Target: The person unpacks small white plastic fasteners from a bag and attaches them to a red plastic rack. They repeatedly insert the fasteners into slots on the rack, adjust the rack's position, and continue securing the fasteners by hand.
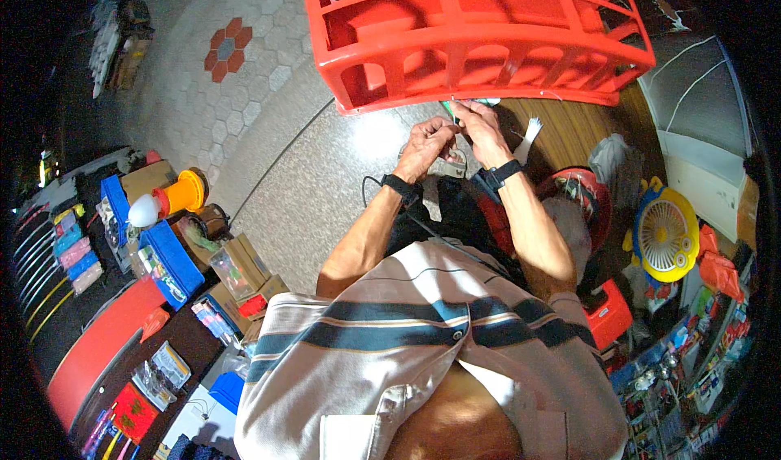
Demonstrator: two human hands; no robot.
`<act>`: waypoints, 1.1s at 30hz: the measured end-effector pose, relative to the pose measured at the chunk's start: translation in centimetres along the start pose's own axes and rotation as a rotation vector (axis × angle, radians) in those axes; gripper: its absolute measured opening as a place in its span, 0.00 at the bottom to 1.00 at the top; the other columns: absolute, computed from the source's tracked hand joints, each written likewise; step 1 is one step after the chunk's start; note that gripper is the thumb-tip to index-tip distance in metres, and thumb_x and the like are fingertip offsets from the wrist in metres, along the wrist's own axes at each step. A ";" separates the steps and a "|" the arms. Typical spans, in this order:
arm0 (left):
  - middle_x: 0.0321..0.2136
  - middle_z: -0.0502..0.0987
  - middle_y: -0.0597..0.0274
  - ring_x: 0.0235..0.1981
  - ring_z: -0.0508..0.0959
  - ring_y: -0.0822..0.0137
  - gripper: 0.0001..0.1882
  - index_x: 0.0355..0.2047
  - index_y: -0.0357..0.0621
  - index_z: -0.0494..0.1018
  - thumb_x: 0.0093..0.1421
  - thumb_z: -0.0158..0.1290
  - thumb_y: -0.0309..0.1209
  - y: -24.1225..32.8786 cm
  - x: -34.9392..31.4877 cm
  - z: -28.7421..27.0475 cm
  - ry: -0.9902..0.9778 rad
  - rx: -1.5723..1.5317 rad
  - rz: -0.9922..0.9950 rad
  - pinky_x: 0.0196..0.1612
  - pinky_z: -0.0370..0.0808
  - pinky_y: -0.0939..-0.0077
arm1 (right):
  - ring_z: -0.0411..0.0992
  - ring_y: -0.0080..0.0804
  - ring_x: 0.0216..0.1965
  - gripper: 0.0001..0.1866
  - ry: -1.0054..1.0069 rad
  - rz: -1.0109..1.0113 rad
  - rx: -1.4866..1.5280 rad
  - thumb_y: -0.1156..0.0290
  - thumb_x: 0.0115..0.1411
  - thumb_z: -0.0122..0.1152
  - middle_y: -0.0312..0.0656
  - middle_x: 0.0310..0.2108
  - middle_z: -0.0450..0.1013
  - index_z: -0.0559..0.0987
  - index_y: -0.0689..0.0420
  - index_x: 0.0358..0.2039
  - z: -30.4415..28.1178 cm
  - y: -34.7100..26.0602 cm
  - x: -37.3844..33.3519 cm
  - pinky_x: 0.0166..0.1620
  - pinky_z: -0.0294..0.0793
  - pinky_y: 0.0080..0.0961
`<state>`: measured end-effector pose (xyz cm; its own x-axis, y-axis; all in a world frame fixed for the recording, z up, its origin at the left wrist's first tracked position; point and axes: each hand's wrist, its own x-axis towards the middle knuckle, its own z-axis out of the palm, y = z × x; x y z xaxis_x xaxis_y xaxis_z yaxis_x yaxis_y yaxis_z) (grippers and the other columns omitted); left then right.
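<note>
A large red plastic rack (pixel 382 61) with open slots in its side stands just ahead of me. At its near lower edge my left hand (pixel 427 145) and my right hand (pixel 482 135) come together, both with fingers closed in a pinch. Something thin and pale seems to run between the fingertips, too small to name, and a bit of green shows beside them. Below the hands is a beige object (pixel 451 165), partly hidden, its kind unclear. Right of my right hand lies a bundle of thin white strips (pixel 529 137), which look like cable ties.
The rack rests by a wood-grain surface (pixel 561 126). A red round tub (pixel 587 200) and a yellow-and-blue fan (pixel 665 231) stand at the right. Boxes, blue bins (pixel 171 265) and an orange-yellow lamp-like item (pixel 181 193) crowd the left. Grey paving lies at the far left.
</note>
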<state>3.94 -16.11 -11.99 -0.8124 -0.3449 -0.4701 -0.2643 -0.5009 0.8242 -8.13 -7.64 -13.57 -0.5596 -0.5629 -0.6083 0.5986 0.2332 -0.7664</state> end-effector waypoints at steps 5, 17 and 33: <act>0.23 0.74 0.66 0.19 0.72 0.76 0.14 0.32 0.41 0.74 0.64 0.54 0.40 0.7 0.2 -0.5 -0.038 0.084 -0.063 0.24 0.76 0.79 | 0.68 0.18 0.29 0.09 -0.078 0.084 0.152 0.64 0.59 0.65 0.27 0.30 0.74 0.80 0.53 0.37 -0.4 0.0 0.4 0.36 0.66 0.19; 0.16 0.68 0.72 0.15 0.64 0.79 0.11 0.26 0.45 0.72 0.64 0.52 0.36 0.5 2.3 -0.4 -0.027 -0.015 -0.127 0.18 0.65 0.82 | 0.72 0.22 0.37 0.11 -0.190 0.126 0.118 0.61 0.60 0.62 0.30 0.36 0.77 0.81 0.50 0.40 -2.6 0.7 0.0 0.44 0.66 0.24; 0.13 0.65 0.75 0.13 0.60 0.79 0.11 0.21 0.47 0.72 0.59 0.55 0.34 1.5 1.3 1.3 0.076 0.045 -0.168 0.18 0.58 0.80 | 0.74 0.28 0.42 0.15 -0.260 -0.033 0.051 0.67 0.64 0.54 0.42 0.42 0.78 0.80 0.65 0.42 -1.6 -0.3 1.2 0.50 0.70 0.23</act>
<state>1.77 -16.29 -10.95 -0.7136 -0.3197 -0.6234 -0.4170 -0.5212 0.7446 -9.85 -7.14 -14.44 -0.4174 -0.7557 -0.5046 0.6143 0.1746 -0.7695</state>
